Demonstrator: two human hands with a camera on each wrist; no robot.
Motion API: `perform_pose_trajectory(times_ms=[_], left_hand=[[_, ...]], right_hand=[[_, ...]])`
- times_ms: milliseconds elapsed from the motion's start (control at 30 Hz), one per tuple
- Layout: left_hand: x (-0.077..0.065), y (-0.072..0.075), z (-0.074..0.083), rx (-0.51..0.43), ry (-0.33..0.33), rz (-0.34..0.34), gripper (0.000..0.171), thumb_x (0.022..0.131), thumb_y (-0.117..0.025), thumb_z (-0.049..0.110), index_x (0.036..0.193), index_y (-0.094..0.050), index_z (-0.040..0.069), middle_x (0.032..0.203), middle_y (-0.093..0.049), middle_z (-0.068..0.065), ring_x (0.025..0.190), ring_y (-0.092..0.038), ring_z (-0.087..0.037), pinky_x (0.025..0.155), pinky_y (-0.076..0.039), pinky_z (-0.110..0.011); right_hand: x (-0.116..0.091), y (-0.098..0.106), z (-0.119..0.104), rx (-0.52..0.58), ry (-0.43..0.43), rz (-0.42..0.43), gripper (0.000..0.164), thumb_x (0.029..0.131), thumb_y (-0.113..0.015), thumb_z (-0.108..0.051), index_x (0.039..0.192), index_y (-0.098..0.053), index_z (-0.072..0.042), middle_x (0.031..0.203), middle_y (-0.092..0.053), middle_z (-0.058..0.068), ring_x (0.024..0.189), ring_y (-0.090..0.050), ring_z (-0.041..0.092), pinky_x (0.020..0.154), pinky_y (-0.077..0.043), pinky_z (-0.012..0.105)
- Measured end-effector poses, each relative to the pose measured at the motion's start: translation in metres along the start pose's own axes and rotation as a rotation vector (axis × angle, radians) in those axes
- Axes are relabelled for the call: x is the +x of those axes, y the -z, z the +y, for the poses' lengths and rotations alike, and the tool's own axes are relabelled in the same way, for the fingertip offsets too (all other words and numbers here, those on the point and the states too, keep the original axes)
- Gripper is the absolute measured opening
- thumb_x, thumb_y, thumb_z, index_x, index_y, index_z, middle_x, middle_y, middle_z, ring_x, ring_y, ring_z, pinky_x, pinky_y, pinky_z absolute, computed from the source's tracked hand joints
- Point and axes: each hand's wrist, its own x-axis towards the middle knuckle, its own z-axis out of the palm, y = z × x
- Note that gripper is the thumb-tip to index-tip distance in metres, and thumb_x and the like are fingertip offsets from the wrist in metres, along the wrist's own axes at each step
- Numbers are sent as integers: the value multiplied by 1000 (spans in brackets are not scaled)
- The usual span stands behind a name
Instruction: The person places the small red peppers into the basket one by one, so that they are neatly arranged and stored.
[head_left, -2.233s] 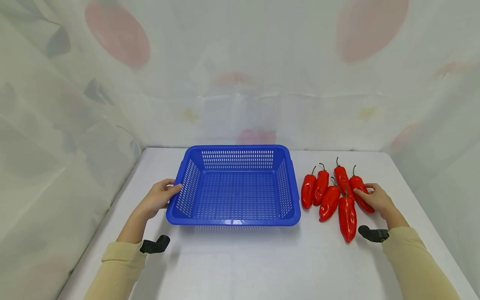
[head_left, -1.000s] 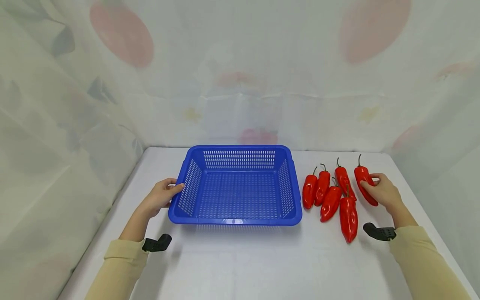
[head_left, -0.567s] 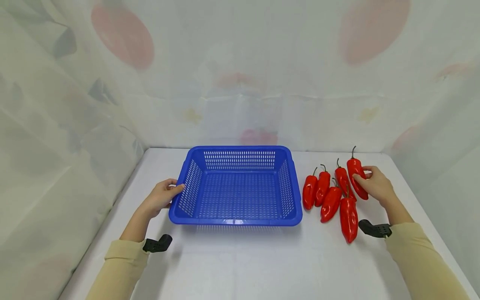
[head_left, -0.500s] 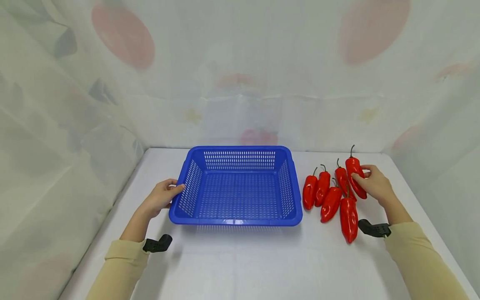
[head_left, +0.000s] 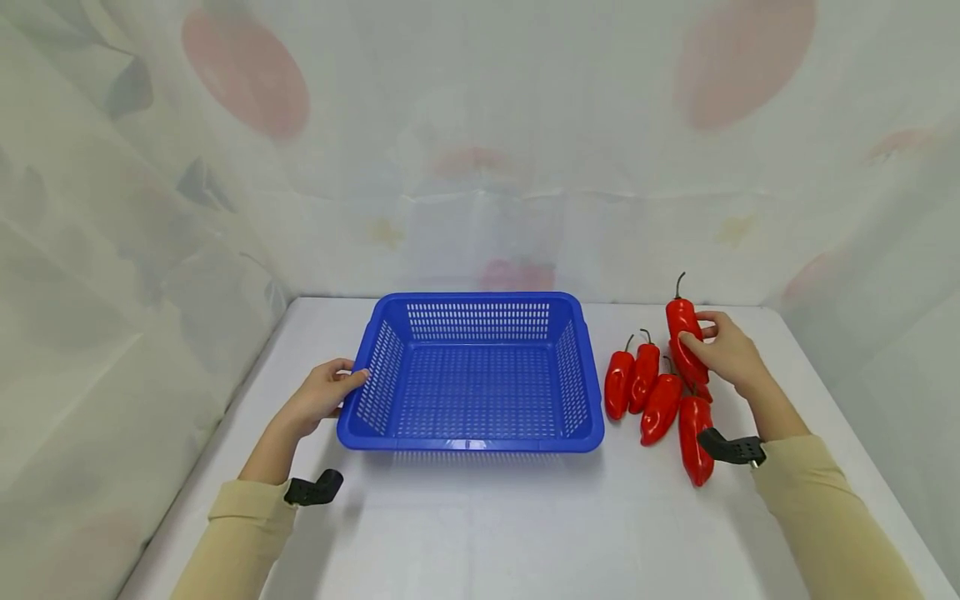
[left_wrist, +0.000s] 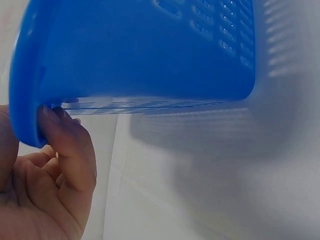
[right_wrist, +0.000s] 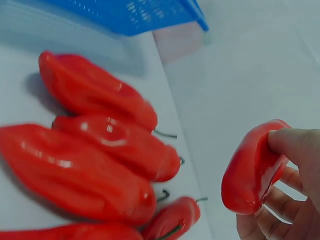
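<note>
Red pepper (head_left: 680,319) is pinched by the right hand (head_left: 725,350); the left hand (head_left: 318,395) grips a basket (head_left: 525,445).

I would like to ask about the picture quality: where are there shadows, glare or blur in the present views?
Head view: light is soft, with a faint shadow on the white table below the blue basket; left wrist view: a broad, soft-edged shadow beside the basket; right wrist view: bright glare spots on the lying red peppers, basket slightly soft at the top.
</note>
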Motion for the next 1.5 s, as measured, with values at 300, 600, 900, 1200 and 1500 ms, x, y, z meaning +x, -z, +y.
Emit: perform_pose_trajectory(times_ms=[300,600,900,1200,1500], left_hand=[[-7,1,9,-44,4,-35,48,96,-49,29,127,-37,-5,104,-61,-23,80,-65,-18,71,-56,-38],[0,2,-1,-22,4,-19,52,94,-51,36,126,-38,-3,100,-63,-17,79,-65,-17,73,-56,-38],[2,2,-3,-25,14,-16,53,93,-52,38,127,-39,-1,100,-62,-17,79,-65,-18,72,-56,-39],[2,2,-2,-21,13,-14,52,93,-51,36,126,-38,-2,100,-63,-18,79,-65,-19,72,-56,-39],[1,2,-2,-32,15,-10,51,93,-51,36,125,-38,-2,98,-63,-16,77,-65,-19,70,-56,-38]], right_hand=[[-1,-7,-27,25,57,-30,71,93,-50,-37,144,-15,-3,121,-40,31,99,-51,42,75,-54,48],[3,-18,-50,23,67,-53,74,92,-51,-37,147,-8,-13,123,-41,28,94,-55,39,63,-56,37],[2,-27,-76,35,122,-77,74,92,-53,-35,148,-6,-18,123,-43,26,93,-57,35,72,-56,41],[3,-41,-93,11,157,-100,70,92,-54,-31,147,-12,-17,119,-48,23,87,-60,31,68,-56,35],[3,-59,-111,39,188,-150,72,91,-56,-29,146,-11,-18,118,-50,20,77,-62,24,65,-56,32]])
